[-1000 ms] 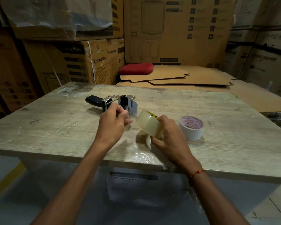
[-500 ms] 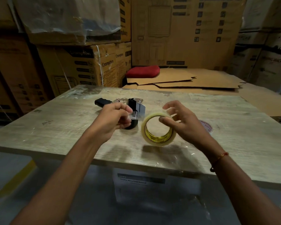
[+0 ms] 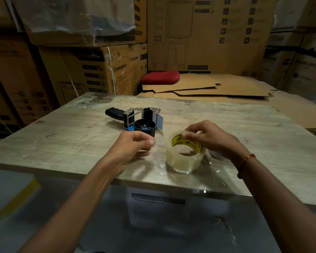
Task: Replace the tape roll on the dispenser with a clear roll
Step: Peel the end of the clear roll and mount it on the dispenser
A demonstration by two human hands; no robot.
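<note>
The tape dispenser (image 3: pixel 135 117) lies on its side on the wooden table (image 3: pixel 62 143), black handle pointing left, and its black hub carries no roll. My left hand (image 3: pixel 133 147) hovers just in front of the hub, off the dispenser, fingers curled closed with nothing visible in them. The clear roll (image 3: pixel 182 161), with a yellow printed core, rests tilted on the table near the front edge. My right hand (image 3: pixel 213 137) grips its upper rim, fingertips reaching into the core.
A white tape roll (image 3: pixel 216 155) is mostly hidden behind my right wrist. Clear film patches shine on the table's front edge. Stacked cardboard boxes (image 3: pixel 98 70), flat cardboard sheets (image 3: pixel 217 88) and a red cushion (image 3: pixel 161 77) stand behind the table.
My left hand has let go of the dispenser and drawn back toward me. My right hand has lowered the clear roll onto the table, nearer the front edge.
</note>
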